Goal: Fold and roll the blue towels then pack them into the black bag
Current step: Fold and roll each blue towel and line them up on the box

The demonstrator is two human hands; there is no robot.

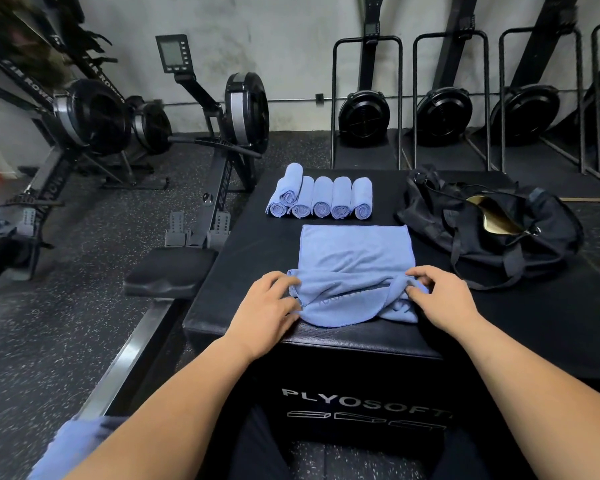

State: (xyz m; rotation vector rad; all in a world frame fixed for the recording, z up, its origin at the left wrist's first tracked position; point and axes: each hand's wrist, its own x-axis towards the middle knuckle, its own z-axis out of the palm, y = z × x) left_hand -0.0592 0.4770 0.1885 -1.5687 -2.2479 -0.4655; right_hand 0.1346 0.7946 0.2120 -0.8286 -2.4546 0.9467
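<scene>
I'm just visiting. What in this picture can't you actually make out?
Head view, the only one:
- Inside of the black bag: its own fabric hides all but a strip of tan lining.
- Lettering on the half-rolled blue towel: creased and too faint to read.
- Blue cloth at the bottom left: blurred and cut off by the frame edge.
- Rowing machine monitor: its screen is too small to read.

Bag (499, 233) right of rolled towels (321, 199)
</scene>
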